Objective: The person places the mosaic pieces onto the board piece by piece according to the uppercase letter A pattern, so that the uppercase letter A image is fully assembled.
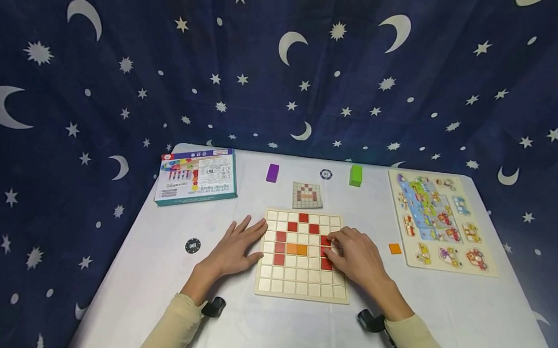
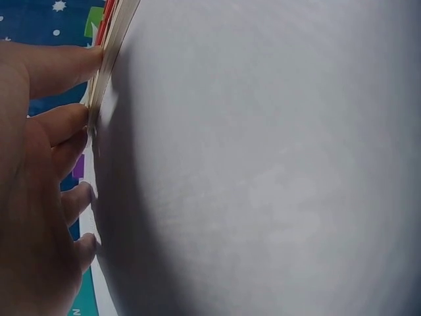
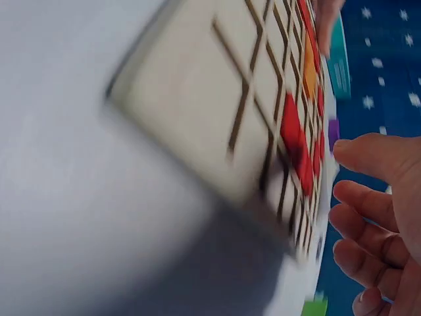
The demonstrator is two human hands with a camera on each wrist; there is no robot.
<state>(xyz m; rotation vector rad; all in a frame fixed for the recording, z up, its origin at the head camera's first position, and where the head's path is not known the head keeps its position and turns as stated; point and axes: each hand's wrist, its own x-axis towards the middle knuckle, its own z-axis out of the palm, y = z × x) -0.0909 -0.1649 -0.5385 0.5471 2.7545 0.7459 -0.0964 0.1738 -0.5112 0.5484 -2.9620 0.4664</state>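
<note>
A wooden grid board (image 1: pixel 295 288) lies at the table's middle with red tiles in an arch and two orange tiles (image 1: pixel 296 249) inside it. My left hand (image 1: pixel 232 249) is spread at the board's left edge, thumb and fingertips touching the rim. In the left wrist view the thumb meets the board's side (image 2: pixel 112 59). Over the right column of red tiles (image 1: pixel 326 265) is my right hand (image 1: pixel 360 256), fingers loosely bent, thumb and index near the tiles. No piece shows between its fingers in the right wrist view; whether the fingertips touch a tile is unclear.
Behind the board lies a pattern card (image 1: pixel 307 196), with a purple block (image 1: pixel 272 173), a poker chip (image 1: pixel 325 174) and a green block (image 1: pixel 356 176) farther back. A box (image 1: pixel 197 177) and black chip (image 1: pixel 192 246) are left; a loose orange tile (image 1: pixel 394 248) and picture puzzle (image 1: pixel 445 223) are right.
</note>
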